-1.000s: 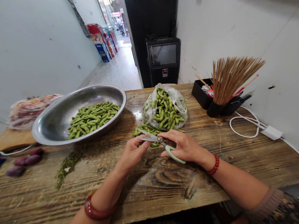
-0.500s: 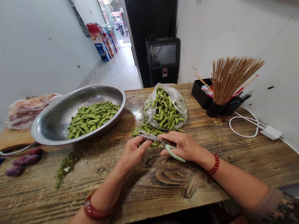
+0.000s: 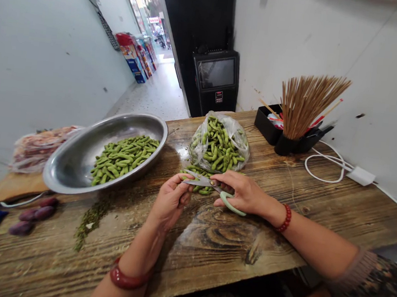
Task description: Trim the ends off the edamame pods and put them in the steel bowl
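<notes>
My right hand [image 3: 241,193] is closed around scissors [image 3: 230,204] with pale green handles, their metal blades parted and pointing left. At the blade tips, my left hand [image 3: 172,197] pinches an edamame pod, mostly hidden by its fingers. Behind both hands, loose edamame pods [image 3: 203,190] lie on the wooden table [image 3: 208,258]. Just beyond them stands an open clear plastic bag [image 3: 244,146] filled with more pods. To the left, a wide steel basin [image 3: 73,154] holds a heap of green pods on its right side.
Trimmings [image 3: 89,222] lie in a strip before the basin, with several purple plums [image 3: 35,216] farther left. A bag of meat [image 3: 40,148] rests on a cutting board [image 3: 1,185]. At the right are skewers [image 3: 305,108], a black box [image 3: 267,125] and a white cable [image 3: 323,180].
My left hand has shifted slightly left and turned, with its fingers curled in more. The scissor blades are now parted wider. My right hand has hardly moved.
</notes>
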The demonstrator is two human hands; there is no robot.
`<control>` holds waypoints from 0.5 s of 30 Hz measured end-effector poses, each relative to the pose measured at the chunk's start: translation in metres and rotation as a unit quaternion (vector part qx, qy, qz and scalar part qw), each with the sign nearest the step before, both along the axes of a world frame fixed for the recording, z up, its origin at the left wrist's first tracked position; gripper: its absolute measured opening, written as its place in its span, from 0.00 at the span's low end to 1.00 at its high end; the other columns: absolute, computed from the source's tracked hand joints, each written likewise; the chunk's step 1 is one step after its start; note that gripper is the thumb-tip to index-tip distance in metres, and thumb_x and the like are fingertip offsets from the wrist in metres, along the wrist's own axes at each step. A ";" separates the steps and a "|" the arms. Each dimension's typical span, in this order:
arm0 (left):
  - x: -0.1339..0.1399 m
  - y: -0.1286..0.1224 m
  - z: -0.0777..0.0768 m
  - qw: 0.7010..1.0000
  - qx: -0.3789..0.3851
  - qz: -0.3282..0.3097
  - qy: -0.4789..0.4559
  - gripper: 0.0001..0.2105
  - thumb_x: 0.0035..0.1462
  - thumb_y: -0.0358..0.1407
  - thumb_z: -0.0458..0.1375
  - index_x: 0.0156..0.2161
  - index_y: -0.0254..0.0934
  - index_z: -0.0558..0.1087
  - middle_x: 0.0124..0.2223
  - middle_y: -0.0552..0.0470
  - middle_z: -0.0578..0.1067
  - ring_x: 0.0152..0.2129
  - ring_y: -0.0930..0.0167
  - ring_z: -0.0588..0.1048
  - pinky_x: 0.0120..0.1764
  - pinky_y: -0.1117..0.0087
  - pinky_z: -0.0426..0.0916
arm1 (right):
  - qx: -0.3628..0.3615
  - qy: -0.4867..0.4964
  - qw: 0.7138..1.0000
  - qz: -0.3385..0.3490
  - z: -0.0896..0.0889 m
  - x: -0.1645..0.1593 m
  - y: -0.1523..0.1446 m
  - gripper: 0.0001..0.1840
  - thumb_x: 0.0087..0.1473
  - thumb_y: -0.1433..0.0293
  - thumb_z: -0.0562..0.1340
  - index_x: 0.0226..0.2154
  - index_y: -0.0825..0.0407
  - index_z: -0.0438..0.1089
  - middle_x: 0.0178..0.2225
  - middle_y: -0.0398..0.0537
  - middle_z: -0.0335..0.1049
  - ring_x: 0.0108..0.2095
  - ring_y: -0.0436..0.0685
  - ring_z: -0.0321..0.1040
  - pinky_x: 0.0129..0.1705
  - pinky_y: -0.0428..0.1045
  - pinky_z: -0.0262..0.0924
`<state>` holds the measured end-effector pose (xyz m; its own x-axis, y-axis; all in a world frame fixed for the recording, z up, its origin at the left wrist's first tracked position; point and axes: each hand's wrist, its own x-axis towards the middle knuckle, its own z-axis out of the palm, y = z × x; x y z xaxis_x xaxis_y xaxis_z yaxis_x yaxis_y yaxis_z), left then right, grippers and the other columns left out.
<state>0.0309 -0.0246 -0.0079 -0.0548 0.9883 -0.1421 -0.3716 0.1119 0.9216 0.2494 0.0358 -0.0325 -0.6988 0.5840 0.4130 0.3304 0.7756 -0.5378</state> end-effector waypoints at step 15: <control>-0.001 0.000 -0.004 1.000 0.014 -0.015 -0.002 0.10 0.50 0.35 0.65 0.36 0.32 0.73 0.24 0.56 0.69 0.13 0.84 0.55 0.17 0.80 0.44 | 0.019 -0.013 1.000 -0.006 0.004 0.000 -0.001 0.32 0.51 0.55 0.65 0.55 0.52 0.64 0.39 0.52 0.68 0.37 0.56 0.66 0.38 0.49 0.62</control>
